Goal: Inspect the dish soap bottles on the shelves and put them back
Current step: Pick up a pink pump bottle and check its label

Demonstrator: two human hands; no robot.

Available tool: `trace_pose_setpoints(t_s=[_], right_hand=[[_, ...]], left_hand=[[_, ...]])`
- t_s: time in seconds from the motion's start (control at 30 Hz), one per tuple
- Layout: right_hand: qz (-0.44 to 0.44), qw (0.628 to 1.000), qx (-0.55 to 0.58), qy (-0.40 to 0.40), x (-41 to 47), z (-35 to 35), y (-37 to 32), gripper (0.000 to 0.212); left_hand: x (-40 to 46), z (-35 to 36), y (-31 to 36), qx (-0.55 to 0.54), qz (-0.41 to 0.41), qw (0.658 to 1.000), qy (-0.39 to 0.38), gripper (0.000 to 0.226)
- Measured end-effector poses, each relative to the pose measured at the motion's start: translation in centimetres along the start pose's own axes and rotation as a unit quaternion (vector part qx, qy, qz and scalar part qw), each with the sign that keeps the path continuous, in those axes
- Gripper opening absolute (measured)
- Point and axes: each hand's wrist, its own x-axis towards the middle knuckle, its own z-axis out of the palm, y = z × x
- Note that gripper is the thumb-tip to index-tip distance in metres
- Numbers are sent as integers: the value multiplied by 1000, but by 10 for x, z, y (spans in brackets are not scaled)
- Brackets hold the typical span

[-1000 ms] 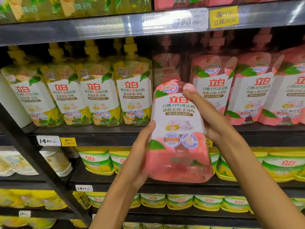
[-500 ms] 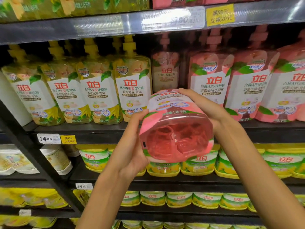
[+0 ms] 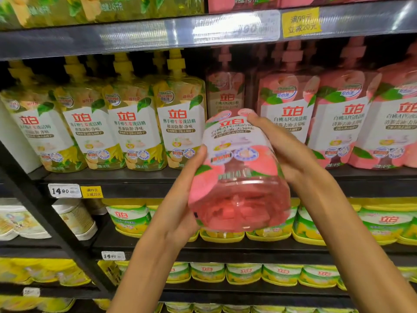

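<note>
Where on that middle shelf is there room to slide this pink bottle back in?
One gap: front of the dark shelf, between the yellow-capped ginger soap bottles and the front pink peach bottles, before a recessed pink bottle. Everywhere else is packed.

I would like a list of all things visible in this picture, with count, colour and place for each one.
held pink bottle: one, pink with a white label, in front of the shelves, base tilted toward the camera.
pink bottles: at least four, pink, middle shelf on the right; one more stands set back in the gap.
yellow bottles: four in the front row, yellow-green, middle shelf on the left.
green and yellow tubs: many, count unclear, on the two lower shelves.
white containers: at least two, white, lower left.
price tags: several, white, on the shelf edges.
yellow promotion labels: two, yellow, on the shelf edges.
left hand: one, holds the held bottle's left side.
right hand: one, grips its upper right side.
</note>
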Motion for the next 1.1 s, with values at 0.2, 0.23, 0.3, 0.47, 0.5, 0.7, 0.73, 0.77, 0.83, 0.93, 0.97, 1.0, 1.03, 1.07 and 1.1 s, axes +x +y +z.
trace_pose_setpoints(t_s=[0.2, 0.23, 0.3, 0.47, 0.5, 0.7, 0.73, 0.77, 0.83, 0.93, 0.97, 1.0, 1.03, 1.07, 1.1], right_hand=[[-90, 996, 25, -8, -3, -5, 0, 69], [-94, 995, 10, -21, -4, -7, 0, 69], [-98, 994, -20, -47, -7, -10, -1, 61], [-148, 988, -33, -26, -9, -19, 14, 53], [-161, 986, -31, -27, -10, -22, 19, 54], [-219, 966, -126, -51, -25, -26, 26, 64], [-234, 960, -143, -52, -28, -27, 25, 65], [-250, 953, -164, -54, -33, -27, 20, 63], [-273, 939, -200, -67, -41, -26, 11, 56], [-298, 928, -194, -108, -43, -28, 7, 82], [-306, 927, -184, -116, -44, -28, 6, 87], [-313, 925, -178, -120, -43, -27, 6, 87], [-317, 923, -176, -129, -44, -25, 6, 86], [-320, 920, -178, -135, -45, -22, 6, 84], [-323, 918, -183, -137, -46, -19, 5, 84]], left_hand=[[9, 2, -10, 96, 38, 994, 30, 45], [11, -2, -11, 121, 51, 991, 33, 50], [14, -8, -15, 150, 67, 986, 23, 57], [23, -22, -28, 223, 68, 972, -9, 65], [25, -23, -28, 231, 57, 971, -16, 68], [33, -30, -34, 270, 66, 960, -34, 71], [33, -31, -36, 270, 76, 959, -30, 72], [34, -33, -37, 272, 88, 958, -25, 74], [34, -36, -34, 295, 117, 948, -10, 79], [36, -39, -21, 353, 169, 920, -4, 85], [37, -40, -17, 369, 182, 912, -4, 87], [37, -41, -13, 384, 192, 903, -3, 88], [36, -41, -10, 400, 200, 894, 1, 88], [36, -42, -9, 414, 206, 887, 6, 86], [35, -43, -9, 420, 209, 883, 13, 84]])
